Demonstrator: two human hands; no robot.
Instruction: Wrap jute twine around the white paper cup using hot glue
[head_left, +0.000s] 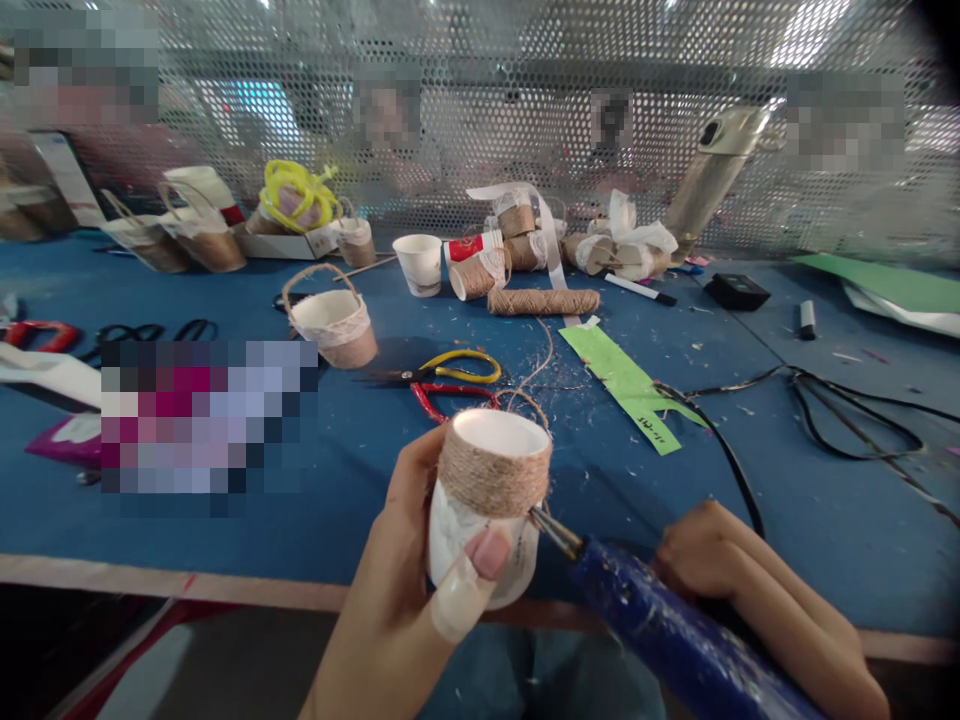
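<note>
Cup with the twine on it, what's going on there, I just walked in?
The person's left hand holds a white cup, its upper part wrapped in twine, the lower part unwrapped. The right hand holds a blue glue gun, its tip at the twine's lower edge. Scissors lie on the table beyond the cup.

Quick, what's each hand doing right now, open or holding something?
Left hand: closed around the twine-wrapped cup.
Right hand: curled, holding the blue glue gun; grip partly hidden.
</note>
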